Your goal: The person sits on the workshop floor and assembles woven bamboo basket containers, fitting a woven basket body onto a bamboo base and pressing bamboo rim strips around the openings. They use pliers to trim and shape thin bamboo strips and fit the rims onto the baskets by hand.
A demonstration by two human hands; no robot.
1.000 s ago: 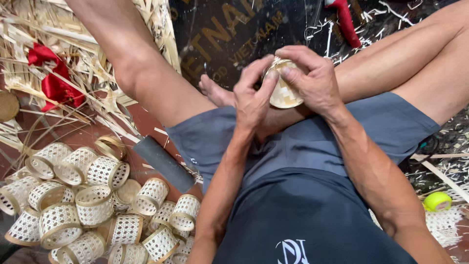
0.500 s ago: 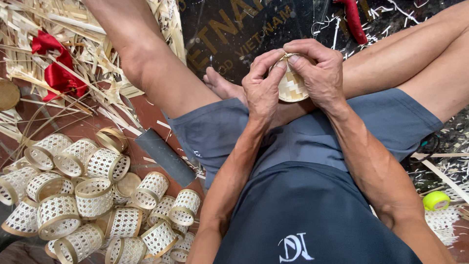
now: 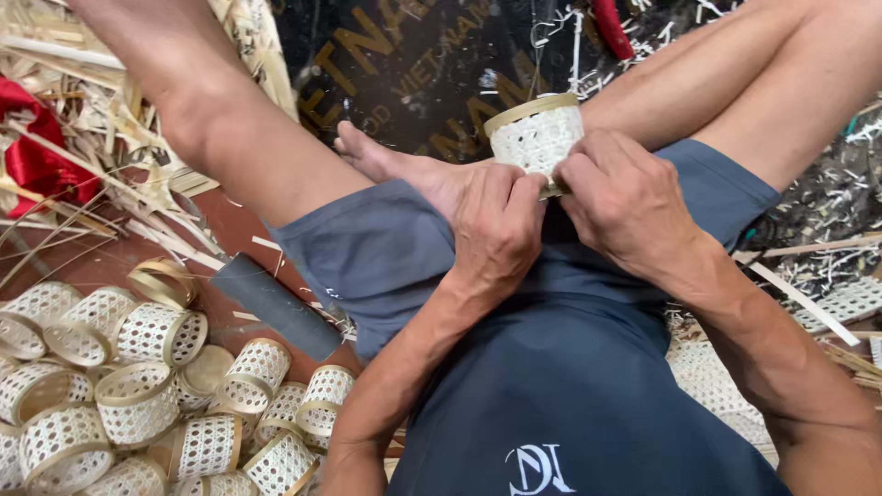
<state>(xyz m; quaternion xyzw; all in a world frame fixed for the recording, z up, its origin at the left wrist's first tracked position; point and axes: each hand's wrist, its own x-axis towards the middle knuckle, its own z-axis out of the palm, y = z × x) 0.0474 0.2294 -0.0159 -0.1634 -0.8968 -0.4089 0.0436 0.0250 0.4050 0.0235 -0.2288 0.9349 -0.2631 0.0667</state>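
Far left: red cloth (image 3: 37, 165) bunched among loose straw strips (image 3: 110, 138). Below it, a heap of woven rings (image 3: 138, 404) on the floor, tipped every way, some upright, some on their sides. Just right of the heap, a dark tube (image 3: 276, 308) lying slantwise beside the left knee. Moving on to centre: left hand (image 3: 501, 230) resting over the lap, fingers curled, thumb and fingertips pinching the lower rim of the small basket (image 3: 537, 138). Basket held upright between both hands, above the crossed legs, pale weave with a tan band round the top; bare foot (image 3: 395, 165) just left of it. Right hand (image 3: 629, 207) next, touching the left, fingers folded in and gripping the basket's lower right edge; base hidden under the fingers. Behind, dark printed sheet (image 3: 413, 64) spread on the floor. Far right: thin splints (image 3: 799, 298) and scraps of weave scattered beside the right thigh.
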